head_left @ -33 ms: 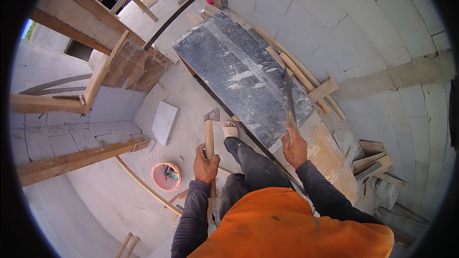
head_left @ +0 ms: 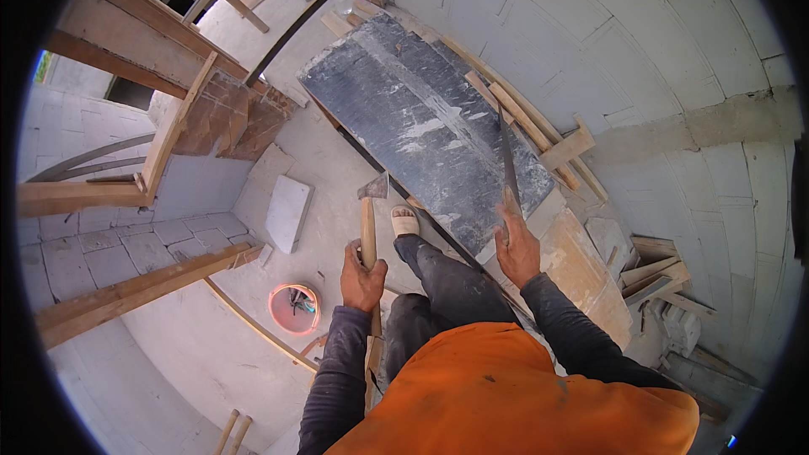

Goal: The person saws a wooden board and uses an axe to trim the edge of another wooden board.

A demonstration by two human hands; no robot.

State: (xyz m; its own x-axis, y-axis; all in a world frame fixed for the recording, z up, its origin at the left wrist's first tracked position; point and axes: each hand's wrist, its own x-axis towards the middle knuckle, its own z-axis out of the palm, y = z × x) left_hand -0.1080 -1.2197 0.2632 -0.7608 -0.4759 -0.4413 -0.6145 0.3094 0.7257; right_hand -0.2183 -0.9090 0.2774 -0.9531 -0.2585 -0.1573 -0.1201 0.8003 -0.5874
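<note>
My left hand (head_left: 363, 279) is closed round the wooden handle of a hatchet (head_left: 368, 232). Its grey metal head points up and away from me, over the floor beside my sandalled foot. In my right hand (head_left: 517, 250) is the handle of a long, dark blade that tapers to a point (head_left: 508, 156); I cannot tell whether it is a saw or a knife. That blade extends over the right side of a large, dark, scuffed panel (head_left: 396, 109). Neither tool visibly touches another thing.
Lengths of timber (head_left: 531, 126) lie between the panel and the block wall. A pink bucket (head_left: 294, 309) with tools inside stands left of me, near a pale slab (head_left: 288, 213). A wooden beam (head_left: 135, 291) crosses the left side; scrap wood (head_left: 657, 274) is piled at right.
The view has shifted slightly, so the surroundings sit a little farther left. The hatchet head is slightly higher in the picture. Both hands keep their hold.
</note>
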